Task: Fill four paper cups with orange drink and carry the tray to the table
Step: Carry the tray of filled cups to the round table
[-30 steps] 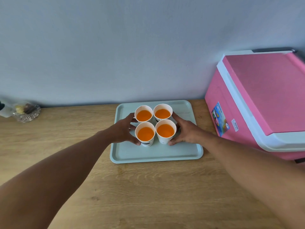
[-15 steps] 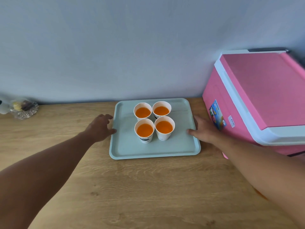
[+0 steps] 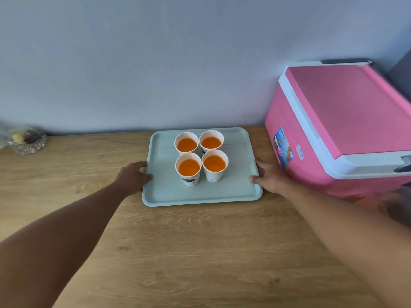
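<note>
A pale green tray (image 3: 169, 194) lies on the wooden counter near the wall. Several white paper cups (image 3: 188, 168) full of orange drink stand close together in a square on its middle. My left hand (image 3: 133, 177) grips the tray's left rim, thumb over the edge. My right hand (image 3: 270, 177) grips the right rim, thumb on top. The tray still rests flat on the counter.
A pink cooler (image 3: 342, 125) with a white lid band stands right beside my right hand, against the wall. A glass dish (image 3: 27, 141) with small items sits at the far left. The wooden counter (image 3: 189, 252) stretches toward me.
Both hands left the cups, moved outward to the tray's sides, and now close on its left and right rims.
</note>
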Demonstrator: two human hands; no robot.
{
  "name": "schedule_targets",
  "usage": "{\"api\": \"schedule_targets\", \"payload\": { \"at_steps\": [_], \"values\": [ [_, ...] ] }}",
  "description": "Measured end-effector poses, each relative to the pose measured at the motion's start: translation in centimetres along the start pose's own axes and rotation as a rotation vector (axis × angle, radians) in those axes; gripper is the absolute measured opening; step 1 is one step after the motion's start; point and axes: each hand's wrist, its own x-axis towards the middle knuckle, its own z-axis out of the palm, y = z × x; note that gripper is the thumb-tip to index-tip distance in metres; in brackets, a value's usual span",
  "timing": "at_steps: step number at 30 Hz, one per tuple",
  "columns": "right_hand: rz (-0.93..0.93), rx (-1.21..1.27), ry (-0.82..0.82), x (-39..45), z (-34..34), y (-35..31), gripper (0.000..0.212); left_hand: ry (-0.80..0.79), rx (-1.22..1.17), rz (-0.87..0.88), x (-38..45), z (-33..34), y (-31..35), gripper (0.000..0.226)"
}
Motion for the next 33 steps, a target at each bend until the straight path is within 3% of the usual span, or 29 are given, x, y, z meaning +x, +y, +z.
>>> {"api": "schedule_targets", "payload": {
  "at_steps": [20,33],
  "values": [
    [-0.04,0.075,-0.061,-5.7,2.2,4.2,0.079,0.027,-0.191,-0.155,-8.7,2.5,-1.3,0.05],
    [0.017,0.161,-0.037,-13.4,4.1,6.0,0.072,-0.012,-0.27,-0.046,-15.1,4.4,-4.0,0.045]
  ]
}}
